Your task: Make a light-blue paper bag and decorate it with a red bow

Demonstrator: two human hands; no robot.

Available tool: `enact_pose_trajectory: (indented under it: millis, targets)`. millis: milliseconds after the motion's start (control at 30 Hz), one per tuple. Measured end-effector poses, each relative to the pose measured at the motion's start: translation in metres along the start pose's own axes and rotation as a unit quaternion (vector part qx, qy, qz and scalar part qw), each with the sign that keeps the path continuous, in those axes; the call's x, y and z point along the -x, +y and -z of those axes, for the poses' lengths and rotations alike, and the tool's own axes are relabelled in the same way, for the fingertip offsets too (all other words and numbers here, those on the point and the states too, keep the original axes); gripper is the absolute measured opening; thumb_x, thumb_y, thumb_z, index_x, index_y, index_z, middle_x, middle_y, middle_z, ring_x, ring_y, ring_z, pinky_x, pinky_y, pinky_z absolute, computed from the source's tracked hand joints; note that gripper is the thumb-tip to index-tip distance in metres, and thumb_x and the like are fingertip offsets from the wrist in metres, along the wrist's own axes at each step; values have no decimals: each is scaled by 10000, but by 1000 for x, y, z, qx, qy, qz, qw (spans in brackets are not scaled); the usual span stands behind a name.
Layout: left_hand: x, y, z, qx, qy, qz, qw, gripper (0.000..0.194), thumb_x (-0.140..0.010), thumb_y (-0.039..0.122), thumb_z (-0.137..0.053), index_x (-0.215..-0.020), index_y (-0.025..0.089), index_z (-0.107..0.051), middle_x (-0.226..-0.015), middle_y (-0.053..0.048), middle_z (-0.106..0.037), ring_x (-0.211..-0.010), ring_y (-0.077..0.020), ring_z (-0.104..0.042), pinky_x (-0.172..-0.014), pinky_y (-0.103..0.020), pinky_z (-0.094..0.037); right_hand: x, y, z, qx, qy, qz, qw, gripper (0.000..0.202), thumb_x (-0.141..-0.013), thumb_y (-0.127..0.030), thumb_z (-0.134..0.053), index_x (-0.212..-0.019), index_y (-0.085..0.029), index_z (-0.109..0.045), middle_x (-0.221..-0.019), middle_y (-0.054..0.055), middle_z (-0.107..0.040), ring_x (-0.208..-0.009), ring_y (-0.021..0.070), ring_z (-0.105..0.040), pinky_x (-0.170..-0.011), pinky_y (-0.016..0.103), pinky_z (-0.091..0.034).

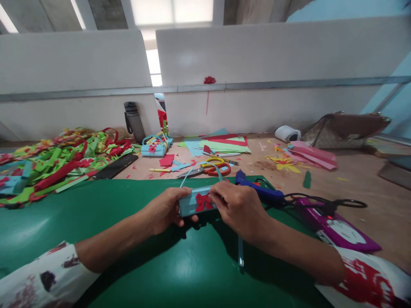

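Observation:
A small light-blue paper handbag [190,206] with a thin looped handle is held just above the green mat. My left hand [165,209] is closed around its left end, thumb on top and fingers underneath. On the bag's front sits a red paper bow [203,202]. The fingertips of my right hand [239,207] are pinched at the right side of that bow. Below my right hand, a slim stick with a shiny tip [240,252] points down; whether the hand holds it is hidden. A blue glue gun [260,188] lies right of my right hand.
The green mat [112,252] covers the near table. Beyond it lie orange-handled scissors [218,170], coloured paper sheets [221,144] and a finished blue paper bag [154,149]. Paper strips [64,164] pile up left, beside a phone [116,167] and bottle [134,122]. A purple case [340,226] lies right.

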State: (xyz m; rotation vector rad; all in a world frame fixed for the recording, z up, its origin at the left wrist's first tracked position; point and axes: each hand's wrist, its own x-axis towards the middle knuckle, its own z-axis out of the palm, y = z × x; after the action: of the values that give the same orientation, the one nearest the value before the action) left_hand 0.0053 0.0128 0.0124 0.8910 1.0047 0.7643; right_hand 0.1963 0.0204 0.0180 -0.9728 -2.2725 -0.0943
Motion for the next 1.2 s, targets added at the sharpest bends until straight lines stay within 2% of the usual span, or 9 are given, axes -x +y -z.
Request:
enact_pose_trajectory:
  millis: [100,200,333,433,567,667,933,1100,1200]
  targets:
    - [-4,2,6,34,19,24,999,279,-856,326,-468,-1002,103,-551,-743,-80,-648,-546,-158,-648,-328,-152,-375,-3,1,7,-17,23,-6,1000,175,-877,-136,-476,-828,-125,-644,-755,80,-692,-701,204,-655,-643,297,-449]
    - [-6,5,11,58,20,28,998,281,-854,334,-480,-1016,113,-540,-754,-80,-669,-546,-173,-661,-319,-157,-366,-10,4,14,-92,55,-62,992,162,-885,-183,-476,-936,-138,-622,-832,76,-679,-760,194,-639,-679,297,-460]
    - [-5,9,15,72,21,19,997,293,-858,333,-483,-1040,111,-545,-730,-72,-680,-539,-173,-663,-311,-154,-338,-20,12,13,-269,87,-220,934,302,-835,-322,-547,-1093,-167,-545,-1005,93,-607,-930,217,-582,-751,321,-469]
    - [-4,11,15,80,19,12,997,308,-855,327,-482,-1061,108,-547,-711,-67,-684,-527,-168,-658,-309,-153,-327,-22,18,4,-359,43,-291,886,405,-792,-415,-583,-1115,-181,-511,-1020,90,-604,-962,230,-580,-742,329,-487]
    - [-4,9,14,78,2,6,997,325,-844,337,-499,-1069,107,-546,-728,-73,-691,-520,-159,-650,-316,-154,-327,-19,16,-7,-427,-39,-334,840,432,-790,-489,-555,-1092,-183,-511,-884,68,-654,-761,214,-644,-507,276,-496]
    - [-4,8,12,66,-5,4,998,297,-841,346,-502,-1027,119,-547,-748,-75,-692,-503,-149,-640,-318,-152,-323,-18,11,-8,-455,-57,-361,812,402,-784,-458,-576,-1080,-192,-518,-748,18,-646,-628,174,-634,-463,246,-477]
    - [-5,6,9,47,-1,2,999,290,-838,346,-489,-1019,124,-536,-747,-73,-678,-497,-145,-635,-319,-154,-327,-20,9,-6,-467,-42,-383,796,343,-754,-335,-640,-1048,-184,-549,-637,-43,-549,-483,88,-486,-381,170,-353]
    - [-6,4,8,11,7,-32,999,306,-820,341,-510,-1032,123,-548,-742,-76,-670,-516,-146,-636,-328,-151,-327,-20,7,-6,-480,-64,-396,780,321,-749,-456,-628,-940,-206,-566,-665,-33,-563,-522,116,-537,-429,214,-446]
    - [-5,4,3,-23,16,-75,997,323,-794,333,-541,-1036,120,-561,-701,-63,-654,-522,-147,-628,-335,-149,-326,-21,5,-5,-475,-66,-404,779,261,-757,-438,-610,-876,-210,-568,-661,-23,-577,-553,138,-573,-456,236,-476]
